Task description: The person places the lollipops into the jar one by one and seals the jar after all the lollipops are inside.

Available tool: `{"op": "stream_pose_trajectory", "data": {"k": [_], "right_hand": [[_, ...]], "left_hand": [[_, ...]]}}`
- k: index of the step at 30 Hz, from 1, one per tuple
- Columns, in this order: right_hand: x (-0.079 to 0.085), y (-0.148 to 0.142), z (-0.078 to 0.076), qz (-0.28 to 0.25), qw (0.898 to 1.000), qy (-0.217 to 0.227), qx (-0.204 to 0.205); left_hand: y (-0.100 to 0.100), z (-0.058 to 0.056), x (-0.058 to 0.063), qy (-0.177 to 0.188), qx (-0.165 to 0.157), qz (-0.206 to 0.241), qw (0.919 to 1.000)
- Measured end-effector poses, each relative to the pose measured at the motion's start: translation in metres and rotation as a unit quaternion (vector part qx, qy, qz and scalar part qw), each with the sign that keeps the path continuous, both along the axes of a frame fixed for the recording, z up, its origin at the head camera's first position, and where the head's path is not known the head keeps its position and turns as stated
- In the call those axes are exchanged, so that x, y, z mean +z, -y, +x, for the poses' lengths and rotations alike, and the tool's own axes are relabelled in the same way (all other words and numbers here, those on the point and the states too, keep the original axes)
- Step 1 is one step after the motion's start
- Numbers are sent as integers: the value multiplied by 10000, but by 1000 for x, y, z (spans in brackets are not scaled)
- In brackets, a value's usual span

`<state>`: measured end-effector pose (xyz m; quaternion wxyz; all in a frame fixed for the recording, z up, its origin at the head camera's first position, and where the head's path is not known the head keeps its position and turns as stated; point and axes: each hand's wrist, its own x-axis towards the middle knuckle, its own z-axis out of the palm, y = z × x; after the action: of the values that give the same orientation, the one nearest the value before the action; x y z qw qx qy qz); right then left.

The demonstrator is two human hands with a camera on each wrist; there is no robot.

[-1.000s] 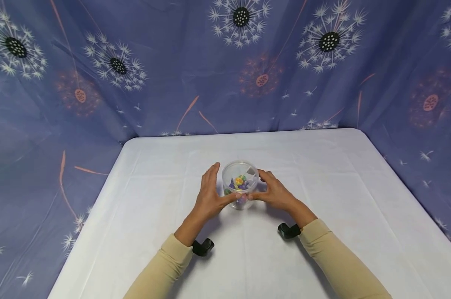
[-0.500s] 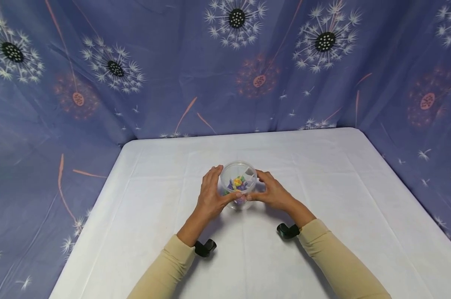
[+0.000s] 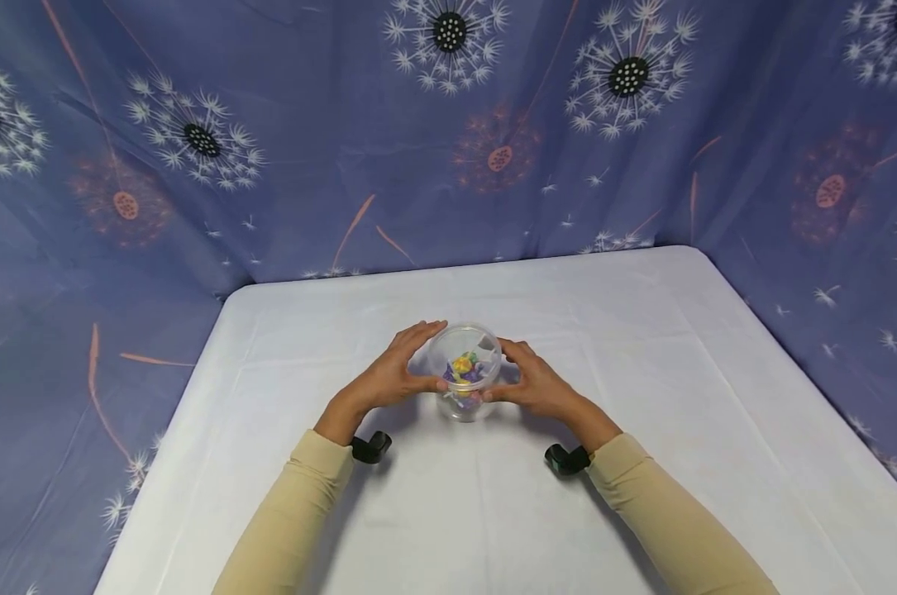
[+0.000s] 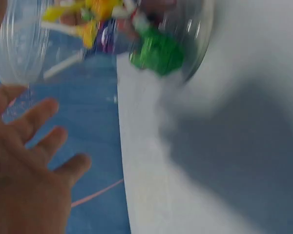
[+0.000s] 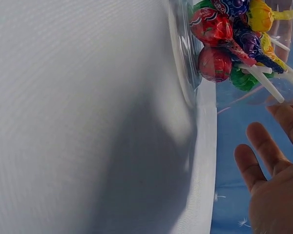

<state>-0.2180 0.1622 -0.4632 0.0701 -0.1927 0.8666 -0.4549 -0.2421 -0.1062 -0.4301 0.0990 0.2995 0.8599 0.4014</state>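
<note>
A clear, round plastic jar (image 3: 468, 337) stands upright near the middle of the table, holding several lollipops (image 3: 463, 368) in bright wrappers. My left hand (image 3: 388, 373) holds the jar's upper left side, fingers toward the back and thumb at the front rim. On the opposite side my right hand (image 3: 541, 384) grips the jar below the rim, thumb in front. The left wrist view shows a green lollipop (image 4: 161, 52) near the base, with the other left fingers (image 4: 49, 141) spread apart. Red lollipops (image 5: 212, 27) with white sticks press against the wall in the right wrist view.
A white cloth (image 3: 485, 512) covers the table. Behind it and along both sides hangs a blue curtain (image 3: 307, 198) with dandelion prints. Black wrist cameras (image 3: 371, 447) sit under both wrists, close above the cloth.
My left hand has turned and shifted left, its thumb sliding from the jar's front middle toward its left side. The right hand keeps its hold. The head view has swung slightly right.
</note>
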Motion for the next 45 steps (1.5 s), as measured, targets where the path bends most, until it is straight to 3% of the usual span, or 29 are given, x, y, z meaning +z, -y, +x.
{"op": "stream_pose_trajectory", "data": {"k": [5,7,10,14,16,19,23,28,33,38,45], "right_hand": [[-1,0,0,23,10000,38,-27],[0,-1,1,47,9999,51,-77],[-1,-4,1,88,9998,24,-161],[-2,-9,0,105,9995,-62,-281],[-3,-11,-1,75,9995,-117,-290],[-6,-13,-2,-8,9996,-126,-263],[-9,-13,-4,32,9997,-111,-224],[-9,-12,-5,109,9996,-112,-222],[-5,-11,-4,118,9997,-118,-202],[-3,-8,-4,57,9998,-183,-47],[-1,-3,-3,21,9998,-182,120]], "left_hand": [[4,-6,3,142,-217,-155,9995],[2,-3,3,179,-17,-171,9997],[-7,9,2,-268,483,-289,9981],[-28,27,3,-1183,1217,-690,9831],[-37,33,2,-1454,1485,-862,9743],[-47,37,-1,-1661,1743,-1033,9651],[-52,39,-6,-1668,1883,-1038,9623],[-49,35,-8,-1627,1731,-880,9674],[-37,26,-4,-1473,1206,-850,9780],[-20,13,0,-984,614,-833,9898],[-1,-4,7,-265,-88,-826,9962]]}}
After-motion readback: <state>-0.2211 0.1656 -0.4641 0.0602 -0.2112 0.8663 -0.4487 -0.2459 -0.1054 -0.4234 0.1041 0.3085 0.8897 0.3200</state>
